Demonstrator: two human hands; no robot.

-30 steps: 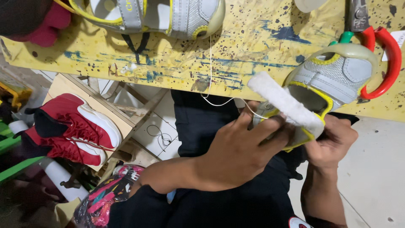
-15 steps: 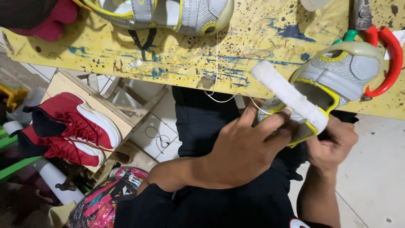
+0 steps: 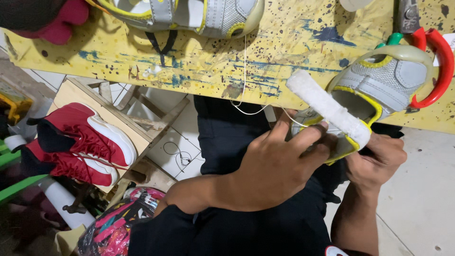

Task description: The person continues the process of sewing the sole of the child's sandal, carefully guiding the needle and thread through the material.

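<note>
Head view, left to right: red sneakers (image 3: 80, 142) rest on a wooden stool; the left hand (image 3: 279, 166) grips the grey-and-yellow sandal (image 3: 374, 90) at its white strap (image 3: 327, 108); the right hand (image 3: 377, 161) clasps it from below, by the yellow table (image 3: 189, 61).

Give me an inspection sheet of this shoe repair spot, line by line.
Surface: yellow workbench, spattered with blue and dark paint.
Job's things: grey and yellow sandal with white strap; white thread hangs from the bench edge.
Clutter: second grey sandal on the bench; red-handled tool.
Hands: left hand and right hand both grip the sandal.
Cables: nothing seen.
Surroundings: red sneakers on a wooden stool; pink patterned bag; tiled floor.
</note>
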